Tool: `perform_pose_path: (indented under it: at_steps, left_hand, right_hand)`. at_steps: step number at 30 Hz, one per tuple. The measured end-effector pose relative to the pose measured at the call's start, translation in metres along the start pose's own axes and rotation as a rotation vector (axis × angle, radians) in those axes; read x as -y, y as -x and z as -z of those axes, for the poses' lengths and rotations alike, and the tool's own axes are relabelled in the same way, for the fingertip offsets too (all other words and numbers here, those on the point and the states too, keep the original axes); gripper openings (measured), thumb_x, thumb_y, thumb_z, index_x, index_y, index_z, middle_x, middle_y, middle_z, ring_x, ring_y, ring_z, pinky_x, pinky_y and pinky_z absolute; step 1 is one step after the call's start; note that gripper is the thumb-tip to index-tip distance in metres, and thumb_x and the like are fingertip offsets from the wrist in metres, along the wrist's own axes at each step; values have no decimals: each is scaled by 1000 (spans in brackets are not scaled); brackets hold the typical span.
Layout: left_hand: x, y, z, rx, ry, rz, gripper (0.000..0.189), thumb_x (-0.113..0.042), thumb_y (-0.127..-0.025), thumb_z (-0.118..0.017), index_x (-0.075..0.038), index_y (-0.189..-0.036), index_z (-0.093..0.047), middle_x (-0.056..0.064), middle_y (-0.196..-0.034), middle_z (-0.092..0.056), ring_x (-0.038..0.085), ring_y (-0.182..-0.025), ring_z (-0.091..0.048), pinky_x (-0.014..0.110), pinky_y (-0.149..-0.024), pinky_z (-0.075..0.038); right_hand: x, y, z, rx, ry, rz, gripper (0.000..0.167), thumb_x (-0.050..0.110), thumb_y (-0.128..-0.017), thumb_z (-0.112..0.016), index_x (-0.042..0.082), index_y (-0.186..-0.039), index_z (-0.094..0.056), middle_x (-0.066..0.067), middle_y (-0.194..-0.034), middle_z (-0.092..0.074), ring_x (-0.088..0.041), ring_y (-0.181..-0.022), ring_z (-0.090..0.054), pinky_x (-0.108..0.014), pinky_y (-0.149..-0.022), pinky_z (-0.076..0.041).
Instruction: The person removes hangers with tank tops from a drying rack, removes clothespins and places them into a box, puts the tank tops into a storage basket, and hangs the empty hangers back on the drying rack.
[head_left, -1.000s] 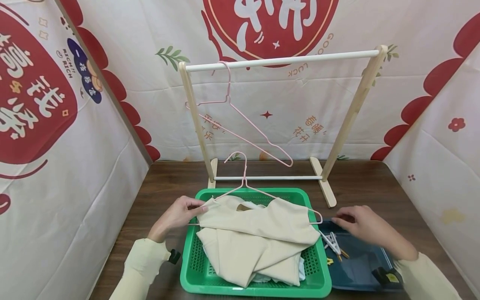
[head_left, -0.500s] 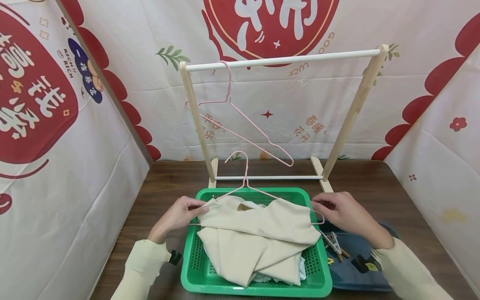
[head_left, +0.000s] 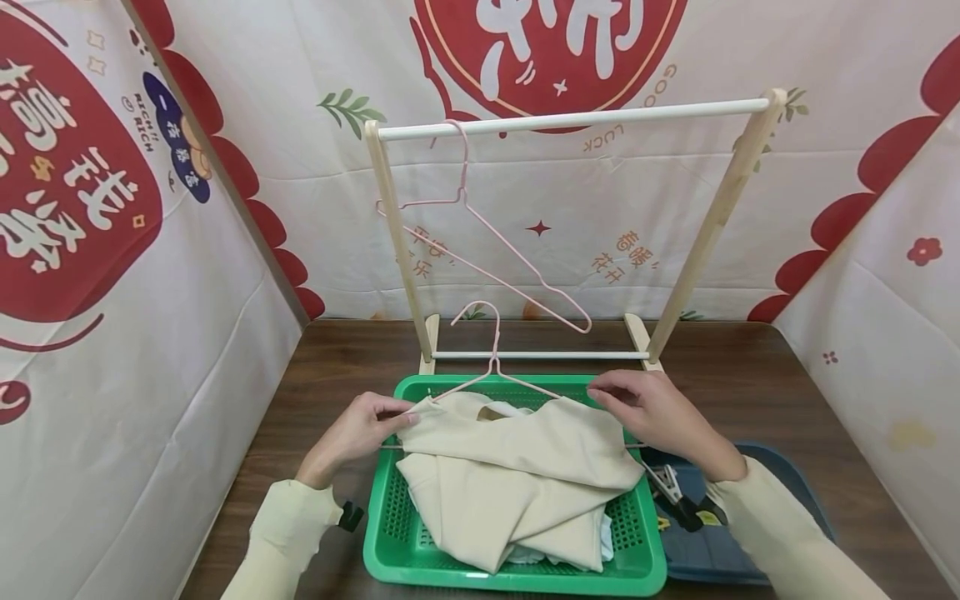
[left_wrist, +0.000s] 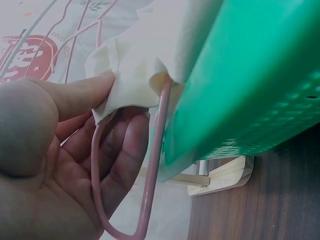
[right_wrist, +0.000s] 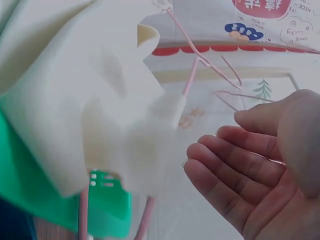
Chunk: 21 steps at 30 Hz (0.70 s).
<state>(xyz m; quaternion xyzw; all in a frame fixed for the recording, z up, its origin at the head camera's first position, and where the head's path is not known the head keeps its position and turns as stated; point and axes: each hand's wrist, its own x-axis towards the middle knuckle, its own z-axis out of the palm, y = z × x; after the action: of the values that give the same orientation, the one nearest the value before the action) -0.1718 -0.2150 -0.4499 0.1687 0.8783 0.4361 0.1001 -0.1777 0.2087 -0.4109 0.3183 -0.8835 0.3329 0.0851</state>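
Observation:
A cream garment (head_left: 517, 442) lies folded over itself in the green basket (head_left: 517, 582), with a pink hanger (head_left: 495, 337) inside its shoulders and the hook pointing up and back. My left hand (head_left: 358, 429) pinches the garment's left shoulder edge between thumb and fingers; in the left wrist view the hanger's looped end sticks out of the cloth against that palm. Over the basket's right rim is my right hand (head_left: 652, 417), close to the right shoulder. In the right wrist view its fingers (right_wrist: 235, 175) are loosely bent, hold nothing and stay apart from the cloth.
Behind the basket stands a wooden rack with a white top bar (head_left: 577, 121); another pink hanger (head_left: 464, 177) hangs at its left. A dark blue tray (head_left: 720, 560) with clothespins (head_left: 667, 479) lies to the right, partly under my right forearm. Pale blue cloth (head_left: 606, 537) shows beneath the garment.
My right hand has moved left and a little up, from over the blue tray to the garment's right shoulder. The left hand keeps its pinch in about the same place.

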Motion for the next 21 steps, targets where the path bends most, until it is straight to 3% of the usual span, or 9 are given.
perform_pose_path:
  at_steps: [5,9,15,21]
  left_hand:
    - [-3,1,0,-2,5,10,22,-24,-95,-68,-13,-112,-76,-1,-93,-73,14,-76,-60,26,-66,-51]
    - [-5,2,0,-1,7,11,23,-24,-95,-68,-13,-113,-76,-1,-94,-73,14,-76,-59,26,-65,-51]
    - [-7,2,0,1,15,-8,23,-23,-95,-68,-12,-114,-75,0,-95,-74,14,-74,-61,25,-64,-52]
    - [-8,3,-2,-8,15,-15,23,-23,-95,-68,-12,-114,-75,1,-96,-74,13,-73,-61,25,-63,-52]
  right_hand:
    - [3,-8,-12,-1,-8,-15,13,12,-94,-68,15,-105,-74,5,-96,-72,-3,-77,-62,-29,-65,-53]
    - [5,-14,-24,-31,-41,35,14,7,-93,-69,12,-105,-73,2,-97,-73,-7,-82,-67,-36,-70,-56]
    - [10,-21,-39,-53,-64,127,16,3,-91,-69,5,-106,-72,-3,-97,-73,-9,-83,-68,-31,-70,-56]
    - [15,-24,-46,-14,-106,101,19,2,-92,-67,5,-111,-72,-4,-101,-74,-8,-84,-68,-25,-69,-55]
